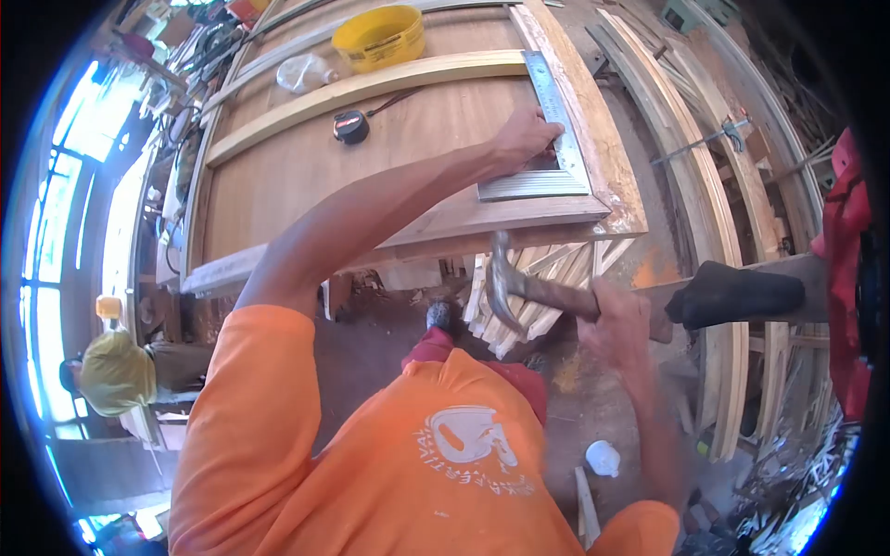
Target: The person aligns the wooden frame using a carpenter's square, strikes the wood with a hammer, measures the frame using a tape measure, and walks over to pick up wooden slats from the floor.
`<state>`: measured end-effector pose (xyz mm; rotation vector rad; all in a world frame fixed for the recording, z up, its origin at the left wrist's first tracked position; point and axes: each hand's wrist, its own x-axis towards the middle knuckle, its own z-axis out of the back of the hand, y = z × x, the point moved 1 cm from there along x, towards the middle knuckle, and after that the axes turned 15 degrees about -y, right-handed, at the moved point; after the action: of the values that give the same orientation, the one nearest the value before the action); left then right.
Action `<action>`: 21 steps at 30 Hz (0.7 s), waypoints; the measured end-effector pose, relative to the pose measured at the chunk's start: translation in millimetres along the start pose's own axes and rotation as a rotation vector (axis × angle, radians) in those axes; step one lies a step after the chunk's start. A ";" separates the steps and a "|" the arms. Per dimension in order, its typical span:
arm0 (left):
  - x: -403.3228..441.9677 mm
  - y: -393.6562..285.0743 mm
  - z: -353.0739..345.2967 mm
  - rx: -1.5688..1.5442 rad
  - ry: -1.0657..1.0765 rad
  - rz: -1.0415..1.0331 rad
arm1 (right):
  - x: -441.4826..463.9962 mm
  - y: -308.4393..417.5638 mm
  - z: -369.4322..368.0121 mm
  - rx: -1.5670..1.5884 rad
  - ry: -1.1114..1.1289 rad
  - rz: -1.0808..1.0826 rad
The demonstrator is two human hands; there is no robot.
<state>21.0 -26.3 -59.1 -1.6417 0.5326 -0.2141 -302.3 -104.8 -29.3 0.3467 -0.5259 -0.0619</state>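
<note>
A metal carpenter's square (547, 88) lies in the near right corner of a wooden frame (417, 222), one leg along the side rail and the other along the near rail. My left hand (528, 139) is closed at the square's inner edge, fingers curled against its long leg; the fingertips are partly hidden. My right hand (619, 320) grips the wooden handle of a claw hammer (503, 283). The hammer head hangs just off the near rail, apart from the wood. A black tape measure (350, 127) rests on the panel inside the frame.
A yellow bucket (378, 39) and a clear plastic bag (306, 72) sit on the panel farther back. Wood strips (547, 264) are stacked below the near rail. Long boards (681, 120) lie at right. A person in a yellow shirt (116, 371) is at left, another in red (844, 232) at right.
</note>
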 end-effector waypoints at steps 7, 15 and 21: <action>-0.9 -1.8 1.2 0.090 -0.002 -0.067 | 28.7 18.2 2.2 0.087 0.181 0.489; -15.3 -13.0 5.3 0.108 0.020 -0.045 | 39.2 19.5 -11.5 -0.148 0.200 0.207; -16.6 -14.4 2.5 0.176 0.103 -0.090 | 44.9 12.0 -6.7 -0.138 0.168 0.378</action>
<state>10.7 -15.6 -42.7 -1.4897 0.5029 -0.4031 -260.4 -98.0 -9.1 0.1119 -0.4107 0.2935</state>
